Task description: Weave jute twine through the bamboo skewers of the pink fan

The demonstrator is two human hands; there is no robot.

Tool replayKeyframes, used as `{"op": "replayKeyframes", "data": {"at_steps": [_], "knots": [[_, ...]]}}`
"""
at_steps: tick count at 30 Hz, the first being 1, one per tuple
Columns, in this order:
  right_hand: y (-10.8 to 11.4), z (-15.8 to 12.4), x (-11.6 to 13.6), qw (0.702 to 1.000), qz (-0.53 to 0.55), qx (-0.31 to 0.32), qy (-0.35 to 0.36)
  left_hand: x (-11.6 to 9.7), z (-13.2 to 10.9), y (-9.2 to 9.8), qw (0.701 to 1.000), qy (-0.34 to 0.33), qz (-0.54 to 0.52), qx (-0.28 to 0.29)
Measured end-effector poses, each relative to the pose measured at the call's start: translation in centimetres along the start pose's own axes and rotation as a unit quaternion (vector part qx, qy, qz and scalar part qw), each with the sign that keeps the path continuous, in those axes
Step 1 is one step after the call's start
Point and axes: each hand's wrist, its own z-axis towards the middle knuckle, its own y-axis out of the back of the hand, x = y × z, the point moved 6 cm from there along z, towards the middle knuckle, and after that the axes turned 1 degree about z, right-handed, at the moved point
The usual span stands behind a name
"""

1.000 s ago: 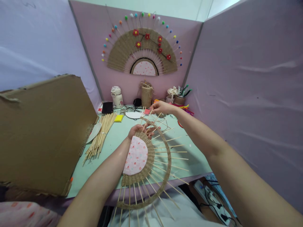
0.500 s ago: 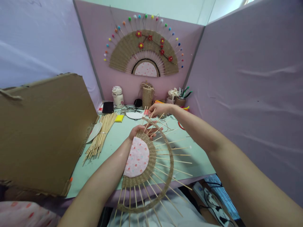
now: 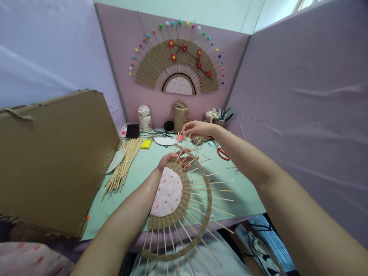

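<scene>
A half-round woven fan (image 3: 186,191) is tilted over the table's front edge, with a pink dotted cloth centre (image 3: 166,193). Thin bamboo sticks radiate from its inner band, and an outer ring of woven twine (image 3: 209,191) crosses them. My left hand (image 3: 169,159) grips the upper end of the fan, fingers behind the sticks. Just beyond the upper stick tips, my right hand (image 3: 197,128) is closed in a pinch. What lies between those fingertips is too small to make out.
On the table (image 3: 138,172) lie a bundle of bamboo sticks (image 3: 123,168), a yellow packet (image 3: 146,144), a white disc (image 3: 163,141) and red-handled scissors (image 3: 223,154). Behind stand a jar (image 3: 144,119) and twine roll (image 3: 181,117). Cardboard (image 3: 57,165) stands left; a finished fan (image 3: 155,63) hangs behind.
My right hand has risen slightly and moved a little to the right, away from the stick tips. My left hand still holds the fan. The whole view has shifted slightly.
</scene>
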Motion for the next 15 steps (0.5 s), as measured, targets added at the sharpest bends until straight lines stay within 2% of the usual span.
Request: {"op": "replayKeyframes", "data": {"at_steps": [6, 15], "knots": [[0.5, -0.7, 1.3, 0.998, 0.030, -0.040, 0.029, 0.1, 0.0, 0.5, 1.000, -0.003, -0.003, 0.003], [-0.6, -0.4, 2.9, 0.998, 0.016, -0.032, 0.055, 0.2, 0.0, 0.8, 1.000, -0.001, -0.023, 0.002]]}}
